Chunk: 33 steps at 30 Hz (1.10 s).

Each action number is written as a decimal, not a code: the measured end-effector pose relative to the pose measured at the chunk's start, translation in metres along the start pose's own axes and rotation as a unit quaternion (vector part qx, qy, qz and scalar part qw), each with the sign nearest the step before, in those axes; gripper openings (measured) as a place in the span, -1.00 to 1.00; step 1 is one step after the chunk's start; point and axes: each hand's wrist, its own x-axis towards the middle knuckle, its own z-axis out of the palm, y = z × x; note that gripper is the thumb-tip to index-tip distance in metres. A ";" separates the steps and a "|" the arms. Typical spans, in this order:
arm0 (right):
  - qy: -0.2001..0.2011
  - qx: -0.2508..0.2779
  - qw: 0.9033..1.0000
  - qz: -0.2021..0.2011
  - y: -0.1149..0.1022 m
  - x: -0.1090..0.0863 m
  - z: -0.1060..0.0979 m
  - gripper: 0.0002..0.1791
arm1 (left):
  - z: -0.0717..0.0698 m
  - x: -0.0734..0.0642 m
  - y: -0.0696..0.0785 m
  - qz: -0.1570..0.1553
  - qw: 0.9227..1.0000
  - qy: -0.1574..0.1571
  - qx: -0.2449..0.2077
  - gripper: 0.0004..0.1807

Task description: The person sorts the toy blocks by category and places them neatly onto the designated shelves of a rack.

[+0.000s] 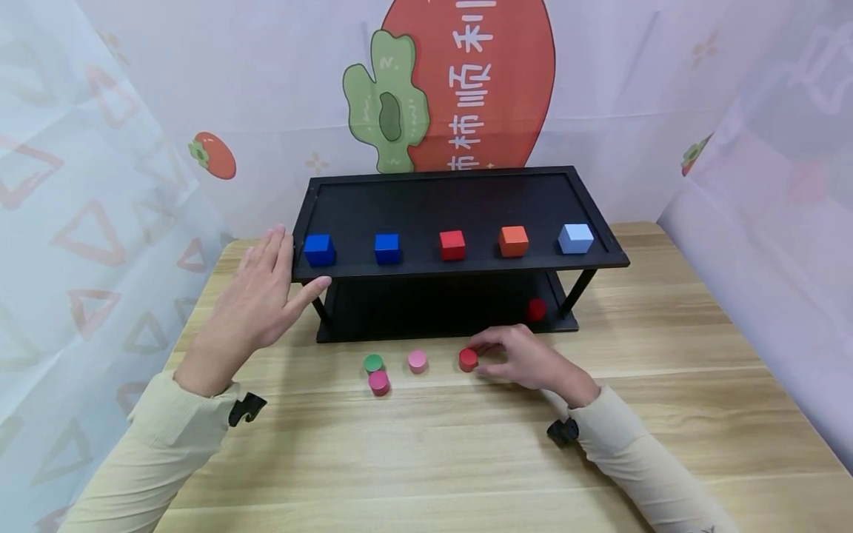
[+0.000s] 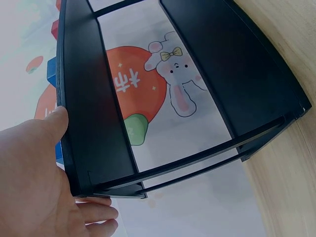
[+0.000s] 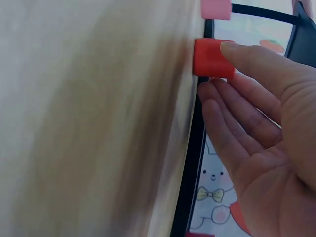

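My left hand lies along the left end of a black two-tier shelf. Its fingers are straight beside the upper board's edge, and its thumb is spread across the front corner. In the left wrist view, the thumb touches the board's edge. On the wooden table before the shelf, my right hand pinches a red cylinder with thumb and fingertips. The right wrist view shows the thumb on the side of this red cylinder. Left of it stands a pink cylinder.
Blue cubes, a red cube, an orange cube and a light blue cube line the upper board. Another red cylinder sits on the lower board. Green and dark pink cylinders stand close together on the table.
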 end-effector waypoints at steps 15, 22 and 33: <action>-0.002 -0.027 0.999 -0.022 -0.008 0.008 0.003 -0.63 | 0.000 -0.001 0.000 0.000 1.000 -0.002 0.000 0.15; 0.010 -0.022 1.000 -0.010 -0.008 0.009 -0.011 -0.65 | 0.000 -0.001 0.000 0.000 1.000 0.003 -0.005 0.16; 0.044 -0.033 0.998 0.004 0.001 0.009 -0.040 -0.62 | -0.001 0.000 0.000 -0.004 1.000 -0.005 -0.001 0.16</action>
